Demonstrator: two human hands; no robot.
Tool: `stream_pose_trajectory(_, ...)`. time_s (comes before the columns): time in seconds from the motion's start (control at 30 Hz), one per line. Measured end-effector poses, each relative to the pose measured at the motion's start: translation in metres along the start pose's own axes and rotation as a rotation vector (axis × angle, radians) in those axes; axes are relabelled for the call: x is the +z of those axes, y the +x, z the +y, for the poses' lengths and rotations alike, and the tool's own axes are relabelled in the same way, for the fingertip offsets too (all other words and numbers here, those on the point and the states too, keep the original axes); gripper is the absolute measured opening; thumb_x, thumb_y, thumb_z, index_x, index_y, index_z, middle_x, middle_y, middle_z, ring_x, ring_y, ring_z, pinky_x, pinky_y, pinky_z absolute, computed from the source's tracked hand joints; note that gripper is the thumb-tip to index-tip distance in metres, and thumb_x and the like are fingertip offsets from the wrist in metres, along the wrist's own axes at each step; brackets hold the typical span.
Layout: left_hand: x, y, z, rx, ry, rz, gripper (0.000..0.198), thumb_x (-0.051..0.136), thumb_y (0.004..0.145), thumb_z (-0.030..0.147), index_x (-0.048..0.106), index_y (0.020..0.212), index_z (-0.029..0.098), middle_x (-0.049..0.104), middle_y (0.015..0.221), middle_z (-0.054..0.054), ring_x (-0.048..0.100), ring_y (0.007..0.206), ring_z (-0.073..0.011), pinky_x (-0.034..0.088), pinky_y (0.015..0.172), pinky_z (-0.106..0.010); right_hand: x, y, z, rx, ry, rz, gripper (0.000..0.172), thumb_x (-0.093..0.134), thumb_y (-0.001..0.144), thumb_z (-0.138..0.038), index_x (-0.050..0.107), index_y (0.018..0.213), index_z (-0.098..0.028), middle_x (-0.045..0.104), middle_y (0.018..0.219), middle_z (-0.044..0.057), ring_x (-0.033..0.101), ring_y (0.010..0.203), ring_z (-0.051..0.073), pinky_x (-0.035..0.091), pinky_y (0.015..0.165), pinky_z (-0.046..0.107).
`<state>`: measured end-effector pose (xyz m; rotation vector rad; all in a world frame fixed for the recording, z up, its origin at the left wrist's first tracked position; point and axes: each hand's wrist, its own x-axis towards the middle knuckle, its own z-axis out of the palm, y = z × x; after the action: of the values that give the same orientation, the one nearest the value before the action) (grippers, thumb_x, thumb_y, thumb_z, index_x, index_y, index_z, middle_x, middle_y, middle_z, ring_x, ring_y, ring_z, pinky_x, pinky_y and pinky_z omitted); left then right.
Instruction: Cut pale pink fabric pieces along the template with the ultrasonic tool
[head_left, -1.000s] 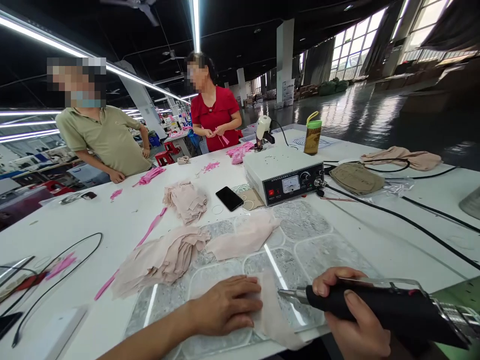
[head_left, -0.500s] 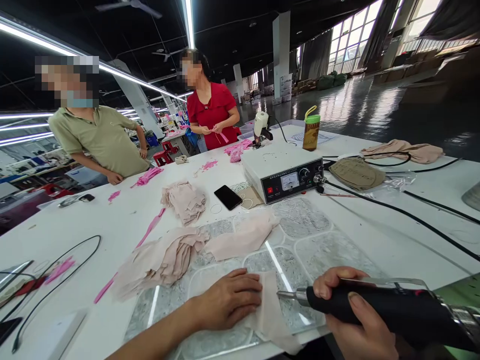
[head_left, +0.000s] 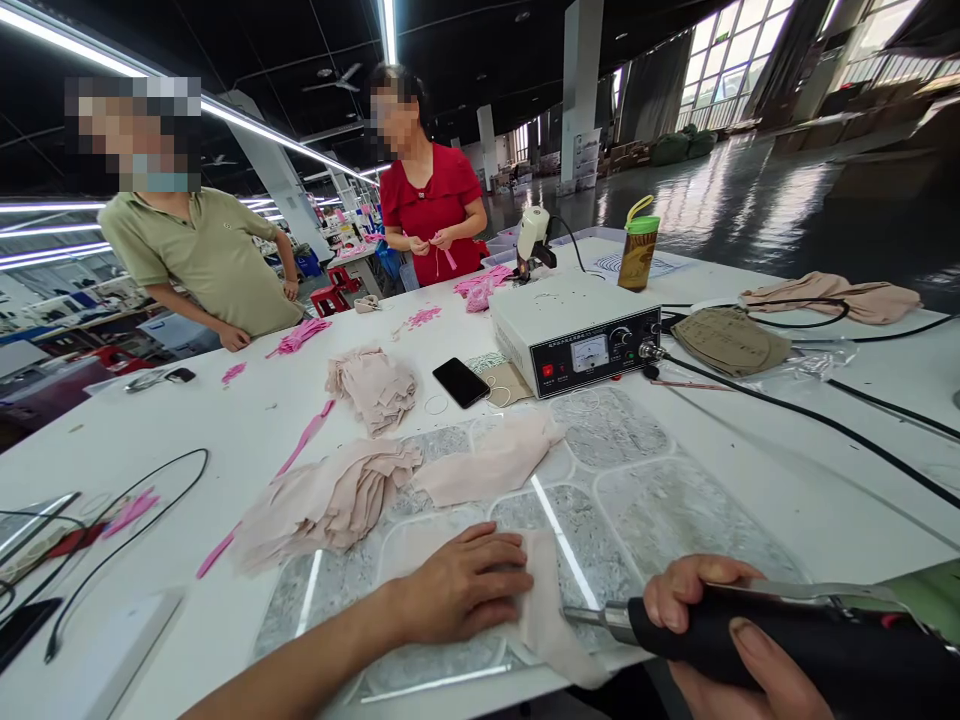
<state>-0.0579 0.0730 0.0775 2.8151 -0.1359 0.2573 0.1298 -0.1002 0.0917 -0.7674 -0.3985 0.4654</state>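
Observation:
My left hand (head_left: 472, 585) lies flat with fingers stretched out, pressing a strip of beige fabric (head_left: 551, 605) onto a grey marbled mat (head_left: 652, 510). My right hand (head_left: 720, 620) is wrapped round a black handheld ultrasonic cutter (head_left: 795, 640). Its narrow metal tip points left, at the right edge of the strip; whether it touches the fabric I cannot tell. Beyond my left hand another beige piece (head_left: 487, 465) lies on the mat. To its left is a layered stack of beige fabric (head_left: 330, 505), with a second bundle (head_left: 371, 385) farther back.
A control box (head_left: 585, 340) with a dial stands behind the mat, its cable (head_left: 810, 425) running right. Near it are a phone (head_left: 460, 382), a bottle (head_left: 639, 255) and brown templates (head_left: 727, 343). Two people stand across the table, one holding pink strips (head_left: 448, 257). Cables (head_left: 135, 520) lie at left.
The view has shifted slightly, so most things sit a little farther right. My left hand stays flat on the fabric, and the cutter's tip remains beside the strip's right edge.

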Motion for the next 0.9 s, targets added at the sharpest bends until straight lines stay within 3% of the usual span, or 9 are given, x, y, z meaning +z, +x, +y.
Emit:
stream_pose_trajectory(0.43,-0.004,0.002,-0.001,0.038,0.023,-0.012,0.031,0.048,0.101,0.039,0.059,0.120,0.017,0.064,0.120,-0.011,0.052,0.129,-0.0218,0.034,0.116,-0.039,0.004,0.016,0.017,-0.050,0.034,0.023,0.018,0.065,0.071,-0.038,0.062,0.076,-0.021,0.052,0.063,-0.001,0.050,0.045,0.013,0.046,0.041,0.030)
stream_pose_trajectory(0.63,-0.002,0.014,-0.003,0.019,0.051,0.055,0.030,0.045,0.102,0.035,0.058,0.121,0.016,0.065,0.115,-0.013,0.061,0.111,-0.0212,0.047,0.103,-0.036,0.007,0.023,0.028,-0.032,0.037,0.046,0.013,0.065,0.070,-0.032,0.060,0.076,-0.021,0.052,0.064,0.000,0.050,0.048,0.014,0.048,0.045,0.032)
stream_pose_trajectory(0.73,0.001,0.020,-0.007,0.007,0.061,0.071,0.031,0.044,0.102,0.033,0.054,0.125,0.015,0.064,0.120,-0.014,0.061,0.114,-0.0219,0.049,0.100,-0.035,0.008,0.023,0.030,-0.027,0.036,0.048,0.014,0.063,0.071,-0.033,0.061,0.078,-0.021,0.052,0.064,-0.001,0.050,0.049,0.013,0.048,0.046,0.031)
stream_pose_trajectory(0.9,0.005,0.022,-0.009,0.047,0.082,0.066,0.030,0.045,0.101,0.031,0.055,0.125,0.015,0.065,0.124,-0.012,0.060,0.117,-0.0229,0.049,0.100,-0.036,0.000,0.019,0.031,0.049,0.014,-0.040,0.017,0.063,0.075,-0.038,0.060,0.081,-0.022,0.052,0.066,0.000,0.052,0.051,0.015,0.051,0.048,0.033)
